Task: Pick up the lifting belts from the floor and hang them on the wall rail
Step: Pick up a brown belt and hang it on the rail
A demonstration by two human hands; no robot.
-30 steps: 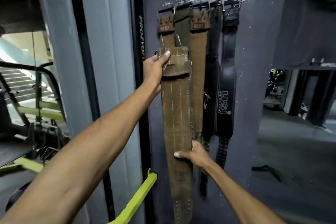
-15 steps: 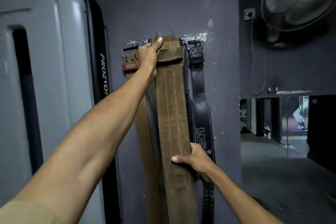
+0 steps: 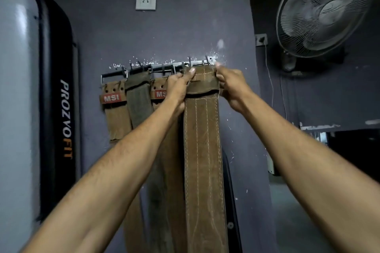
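Observation:
A wide brown suede lifting belt [image 3: 202, 150] with white stitching hangs straight down against the dark wall, its top end up at the right end of the metal wall rail [image 3: 164, 66]. My left hand [image 3: 178, 88] pinches the belt's top left corner and my right hand [image 3: 231, 84] grips its top right corner. Its buckle sits among the rail's hooks; whether it is hooked on, I cannot tell. Two tan belts with red MSI tags [image 3: 114, 107] and an olive belt [image 3: 137, 98] hang from the rail to the left. A black belt is mostly hidden behind the held one.
A grey and black gym machine marked PROZOFIT [image 3: 65, 119] stands close on the left. A wall socket [image 3: 145, 0] sits above the rail. A wall fan [image 3: 327, 8] is mounted at the upper right, with a dark opening and floor below it.
The belt's top has risen to the rail's right end. My right hand left the belt's middle and now grips its top right corner. The view has tilted upward.

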